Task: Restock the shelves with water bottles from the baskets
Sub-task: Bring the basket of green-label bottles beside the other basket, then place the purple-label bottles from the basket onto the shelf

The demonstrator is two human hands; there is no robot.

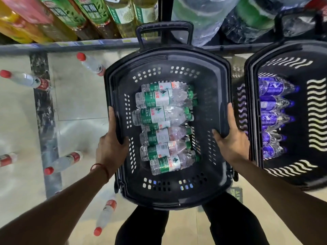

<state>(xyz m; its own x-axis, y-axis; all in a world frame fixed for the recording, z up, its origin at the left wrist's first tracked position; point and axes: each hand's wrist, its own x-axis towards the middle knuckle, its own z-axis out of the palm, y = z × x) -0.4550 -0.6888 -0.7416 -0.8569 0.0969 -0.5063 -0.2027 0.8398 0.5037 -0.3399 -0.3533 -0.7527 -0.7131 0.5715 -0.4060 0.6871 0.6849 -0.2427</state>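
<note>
step: positioning basket (168, 57) | left grip (110, 149) clasps left rim, right grip (231, 142) clasps right rim | tip: I should hold it level so green-capped bottles (154, 100) don't roll

The right basket (286, 52) runs off the right edge. A red-labelled bottle (8, 159) is cut by the left edge.

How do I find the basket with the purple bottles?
Below the grey shelf edge are two black plastic baskets. Pick the right-hand basket, beside the right hand. Its clear bottles have purple-blue labels; those in the held basket have green.
</note>
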